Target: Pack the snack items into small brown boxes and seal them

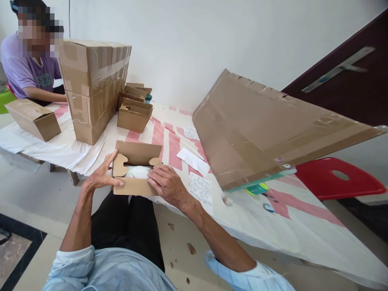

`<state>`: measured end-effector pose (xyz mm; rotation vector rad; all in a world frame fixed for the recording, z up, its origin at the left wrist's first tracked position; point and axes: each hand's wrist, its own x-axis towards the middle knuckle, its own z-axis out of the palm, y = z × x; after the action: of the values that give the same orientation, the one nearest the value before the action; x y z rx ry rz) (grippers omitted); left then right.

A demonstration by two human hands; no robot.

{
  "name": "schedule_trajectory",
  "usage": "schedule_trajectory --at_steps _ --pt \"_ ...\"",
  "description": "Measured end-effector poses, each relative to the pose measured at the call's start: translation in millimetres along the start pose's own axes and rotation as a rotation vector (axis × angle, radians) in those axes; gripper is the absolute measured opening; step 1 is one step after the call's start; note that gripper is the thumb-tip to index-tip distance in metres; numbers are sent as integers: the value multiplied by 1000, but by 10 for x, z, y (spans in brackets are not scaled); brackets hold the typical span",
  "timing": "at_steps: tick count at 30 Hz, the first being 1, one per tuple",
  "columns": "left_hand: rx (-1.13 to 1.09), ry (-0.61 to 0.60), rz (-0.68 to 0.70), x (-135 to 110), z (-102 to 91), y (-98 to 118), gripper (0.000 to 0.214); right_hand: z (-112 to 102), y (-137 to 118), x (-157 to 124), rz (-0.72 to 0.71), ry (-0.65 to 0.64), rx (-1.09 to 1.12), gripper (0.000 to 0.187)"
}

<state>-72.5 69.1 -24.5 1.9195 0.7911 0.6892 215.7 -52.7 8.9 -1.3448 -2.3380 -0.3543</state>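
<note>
A small open cardboard box (136, 152) sits at the table's front edge, above my lap, its lid raised and side flaps folded out. Inside lies a white round-topped item (140, 172), only partly visible. My left hand (103, 171) grips the box's left end, thumb over the front panel and fingers along the left side. On the right end, my right hand (168, 184) is curled over the edge, fingertips beside the white item. The fingers hide that corner, so I cannot tell whether they also touch the item.
Taped cartons (100, 72) stand stacked at left, near open small boxes (135, 115) and a closed box (34, 117). A large cardboard panel (257, 129) leans at right. Papers (194, 161) and a sticker sheet (200, 192) lie on the cloth. A person (30, 76) sits far left.
</note>
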Motion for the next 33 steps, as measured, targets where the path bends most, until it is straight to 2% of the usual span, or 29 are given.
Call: schedule_trajectory --at_steps 7,11,15,20,26,29,33 --pt "-7 0 20 9 12 -40 135 -227 311 -65 171 -46 -269 19" --pt "-31 13 46 7 19 -49 131 -231 518 -139 210 -157 -237 21" --pt "-54 2 59 -1 20 -45 135 -197 544 -28 205 -229 -181 19" --pt "-52 4 43 -21 17 -11 138 -84 482 261 142 -420 -55 5" --pt "-73 -6 59 -28 25 9 139 197 550 483 72 -583 -8 27" --pt "-91 -7 43 -27 30 -2 138 309 598 534 83 -680 13 29" --pt "-88 -5 44 -27 33 -19 135 334 632 519 90 -677 48 27"
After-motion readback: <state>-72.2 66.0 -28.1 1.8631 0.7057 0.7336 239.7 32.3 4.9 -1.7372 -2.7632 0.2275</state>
